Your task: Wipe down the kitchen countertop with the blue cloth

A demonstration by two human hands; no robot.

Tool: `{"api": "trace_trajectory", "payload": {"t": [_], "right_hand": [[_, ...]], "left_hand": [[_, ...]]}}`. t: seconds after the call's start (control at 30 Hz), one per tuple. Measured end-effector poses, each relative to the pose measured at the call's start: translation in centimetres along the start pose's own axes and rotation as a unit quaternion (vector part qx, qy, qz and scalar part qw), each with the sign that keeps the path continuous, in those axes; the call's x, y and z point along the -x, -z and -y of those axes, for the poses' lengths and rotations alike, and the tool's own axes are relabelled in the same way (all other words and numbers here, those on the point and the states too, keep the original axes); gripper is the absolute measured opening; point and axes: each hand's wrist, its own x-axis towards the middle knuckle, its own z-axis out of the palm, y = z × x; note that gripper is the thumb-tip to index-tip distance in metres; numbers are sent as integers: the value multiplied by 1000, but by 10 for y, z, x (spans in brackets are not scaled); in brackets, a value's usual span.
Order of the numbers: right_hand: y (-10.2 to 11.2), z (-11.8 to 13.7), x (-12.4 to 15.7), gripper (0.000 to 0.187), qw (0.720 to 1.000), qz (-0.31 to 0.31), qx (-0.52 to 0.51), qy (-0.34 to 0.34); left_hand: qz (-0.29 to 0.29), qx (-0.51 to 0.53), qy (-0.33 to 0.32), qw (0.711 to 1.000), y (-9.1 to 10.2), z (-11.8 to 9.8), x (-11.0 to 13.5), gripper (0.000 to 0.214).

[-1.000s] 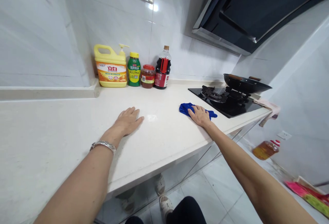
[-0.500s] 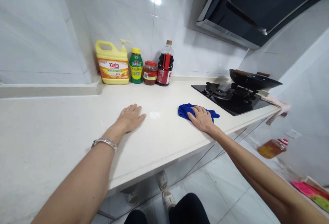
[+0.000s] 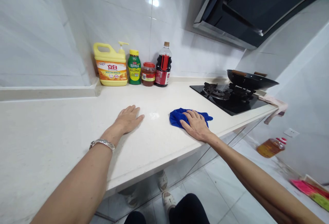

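Observation:
My left hand point(image 3: 128, 119) lies flat on the white countertop point(image 3: 144, 148), fingers stretched out and holding nothing. A silver bracelet point(image 3: 102, 143) circles that wrist. Over to the right, my right hand point(image 3: 195, 125) presses a crumpled blue cloth point(image 3: 176, 117) against the counter. Its fingers rest over the cloth, which spreads out on both sides of them.
Along the wall stand a yellow detergent jug point(image 3: 111, 66), a green sauce bottle point(image 3: 134, 68), a red-lidded jar point(image 3: 148, 74) and a dark sauce bottle point(image 3: 163, 64). A wok point(image 3: 250, 80) sits on the black gas stove point(image 3: 231, 104), below a range hood point(image 3: 246, 11). An oil jug point(image 3: 270, 148) is at lower right.
My right hand and the blue cloth have slid left and slightly towards me along the counter. My left hand stays in place; the view has shifted a little.

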Motion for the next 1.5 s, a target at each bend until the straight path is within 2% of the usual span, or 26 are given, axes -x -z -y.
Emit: {"api": "trace_trajectory", "payload": {"t": [0.27, 0.53, 0.73, 0.93, 1.13, 1.27, 1.5], "right_hand": [[4, 3, 7, 57, 999, -5, -17, 37], [13, 22, 20, 58, 994, 24, -46, 94], [19, 37, 19, 59, 991, 48, -69, 107], [21, 51, 12, 60, 982, 59, -100, 146], [18, 69, -2, 57, 964, 66, -131, 221], [16, 80, -12, 58, 962, 66, -133, 228], [11, 93, -26, 59, 962, 67, -133, 231]], "left_hand": [[-4, 3, 1, 1000, 2, -3, 2, 78], [-10, 4, 7, 1000, -1, 0, -2, 78], [-29, 22, 0, 999, -5, 4, -7, 76], [-40, 70, 17, 997, -2, 0, -6, 75], [-69, 164, 39, 983, 1, 1, -5, 89], [-84, 196, 28, 977, 1, 3, -4, 91], [-78, 197, 28, 977, 0, 4, -4, 92]]}}
